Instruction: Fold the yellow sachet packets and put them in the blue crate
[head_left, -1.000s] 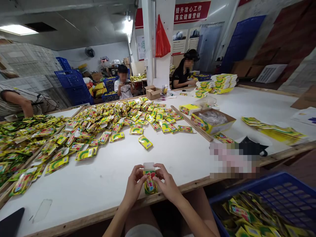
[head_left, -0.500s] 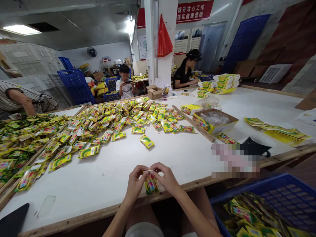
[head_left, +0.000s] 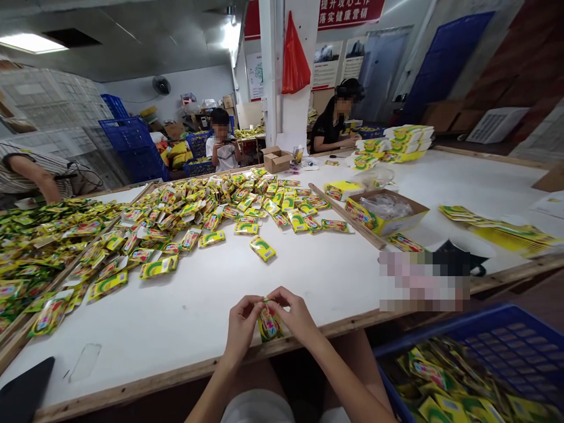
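A small yellow-green printed box stands upright at the table's front edge, between my two hands. My left hand pinches its upper left corner with thumb and fingers. On the other side, my right hand grips the upper right corner, thumb across the front near the top. Both hands are closed on the box. Beyond them, a single similar box lies on the white tabletop, in front of a large heap of the same boxes.
A blue crate with flat yellow-green packs stands below the table at right. A wooden strip lies beside an open carton holding clear plastic. Flattened yellow cartons lie further right. Other people sit or stand around the table.
The white flap seen at the box's top edge no longer shows; the top now looks folded down under my fingers. Both hands stay in nearly the same place. The view has tilted slightly.
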A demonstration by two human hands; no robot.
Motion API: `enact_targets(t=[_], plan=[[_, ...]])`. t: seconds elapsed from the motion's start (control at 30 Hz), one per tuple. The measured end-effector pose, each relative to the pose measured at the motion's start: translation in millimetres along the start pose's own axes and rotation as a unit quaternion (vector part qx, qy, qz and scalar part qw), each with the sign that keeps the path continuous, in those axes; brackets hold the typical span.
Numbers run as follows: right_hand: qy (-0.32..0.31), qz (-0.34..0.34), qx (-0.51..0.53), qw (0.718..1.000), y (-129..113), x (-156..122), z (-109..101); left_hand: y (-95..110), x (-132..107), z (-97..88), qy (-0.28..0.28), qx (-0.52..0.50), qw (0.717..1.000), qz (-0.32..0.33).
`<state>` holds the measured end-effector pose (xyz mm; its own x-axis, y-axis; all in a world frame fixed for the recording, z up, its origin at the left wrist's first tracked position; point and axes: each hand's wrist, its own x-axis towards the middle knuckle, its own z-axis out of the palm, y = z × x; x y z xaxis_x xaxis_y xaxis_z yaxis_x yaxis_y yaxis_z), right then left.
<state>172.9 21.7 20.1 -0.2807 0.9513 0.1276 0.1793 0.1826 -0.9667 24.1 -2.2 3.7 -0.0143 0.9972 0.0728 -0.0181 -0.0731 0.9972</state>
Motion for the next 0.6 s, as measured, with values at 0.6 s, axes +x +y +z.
enact_targets(t=[0.6], plan=[[0.101, 0.01, -0.232, 0.967, 5.9, 82.3, -47.8, -9.0, -11.6, -2.6, -0.017, 0.103, 0.994, -0.036]])
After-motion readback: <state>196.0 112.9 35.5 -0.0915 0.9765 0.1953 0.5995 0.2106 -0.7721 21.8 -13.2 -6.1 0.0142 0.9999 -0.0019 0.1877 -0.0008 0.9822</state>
